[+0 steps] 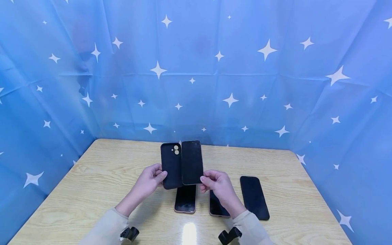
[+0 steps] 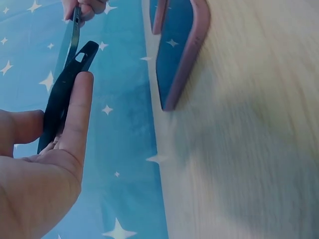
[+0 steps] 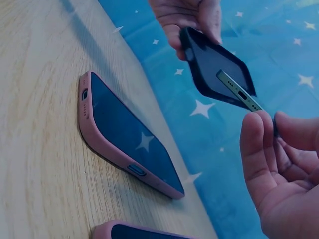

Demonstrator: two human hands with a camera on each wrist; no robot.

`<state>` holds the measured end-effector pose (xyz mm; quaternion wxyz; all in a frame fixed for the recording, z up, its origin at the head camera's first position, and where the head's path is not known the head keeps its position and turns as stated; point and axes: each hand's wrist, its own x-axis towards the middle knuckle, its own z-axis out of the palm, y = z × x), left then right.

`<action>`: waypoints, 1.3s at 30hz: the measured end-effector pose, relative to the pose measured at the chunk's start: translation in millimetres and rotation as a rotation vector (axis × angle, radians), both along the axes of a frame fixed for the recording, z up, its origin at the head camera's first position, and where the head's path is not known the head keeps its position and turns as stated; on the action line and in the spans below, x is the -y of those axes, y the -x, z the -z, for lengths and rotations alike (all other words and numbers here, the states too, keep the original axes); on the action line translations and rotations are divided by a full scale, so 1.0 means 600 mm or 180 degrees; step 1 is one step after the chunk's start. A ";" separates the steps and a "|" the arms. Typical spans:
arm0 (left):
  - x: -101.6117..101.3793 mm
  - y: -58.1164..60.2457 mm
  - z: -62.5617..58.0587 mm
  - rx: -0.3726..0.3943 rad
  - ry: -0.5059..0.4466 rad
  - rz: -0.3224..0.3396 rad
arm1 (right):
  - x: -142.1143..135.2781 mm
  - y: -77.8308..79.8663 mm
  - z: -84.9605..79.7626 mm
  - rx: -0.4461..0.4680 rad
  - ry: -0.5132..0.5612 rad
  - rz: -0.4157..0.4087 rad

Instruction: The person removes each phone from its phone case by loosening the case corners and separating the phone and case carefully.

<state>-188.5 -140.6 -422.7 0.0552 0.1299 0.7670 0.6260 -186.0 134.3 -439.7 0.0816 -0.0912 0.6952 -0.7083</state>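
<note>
A blue cloth printed with white four-pointed stars is hanging behind the black case and rising to both sides of it. A wood-grained bench is spreading below the case and catching a bright patch of light on the case's near side.

The case is standing nearly upright in the air above the bench, its hollow inside facing the person and its camera cutouts showing at the upper right. The left hand is gripping it at the lower left edge, the thumb lying on the inner face and the other fingers bracing the opposite face.

Just to the right of the case, the right hand is holding up a bare phone, its dark screen also facing the person. The fingers of that hand are pinching the phone by its lower right edge. Phone and case are overlapping slightly in the head view; whether they are touching is hard to tell.

Below the case and a little to its right, a pink-rimmed phone is lying screen up on the bench. Farther to the right of the case, a second pink-rimmed phone is lying partly hidden by the right hand, and farthest right of it a black phone is resting at a slant.
</note>
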 end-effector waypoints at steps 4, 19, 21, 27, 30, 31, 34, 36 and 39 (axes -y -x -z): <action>0.016 -0.003 0.005 0.0063 0.0042 -0.0015 | -0.002 0.001 0.000 0.0020 -0.0007 0.0034; 0.058 -0.009 0.021 0.0033 0.0223 -0.0034 | -0.001 0.006 -0.001 0.0069 -0.0118 0.0231; 0.062 -0.010 0.022 0.0051 0.0221 -0.0031 | -0.001 0.006 -0.001 0.0071 -0.0138 0.0251; 0.072 -0.013 0.025 0.0066 0.0288 -0.0059 | 0.001 0.010 -0.002 0.0121 -0.0112 0.0267; 0.078 -0.015 0.028 0.0058 0.0350 -0.0099 | 0.003 0.014 0.000 0.0160 -0.0077 0.0277; 0.080 -0.015 0.030 0.0053 0.0375 -0.0111 | 0.004 0.015 0.000 0.0173 -0.0071 0.0287; 0.084 -0.016 0.032 0.0040 0.0422 -0.0121 | 0.007 0.020 0.003 0.0193 -0.0108 0.0333; 0.087 -0.017 0.034 0.0039 0.0436 -0.0124 | 0.009 0.022 0.004 0.0206 -0.0138 0.0370; 0.091 -0.019 0.037 0.0045 0.0442 -0.0116 | 0.013 0.025 0.003 0.0217 -0.0168 0.0401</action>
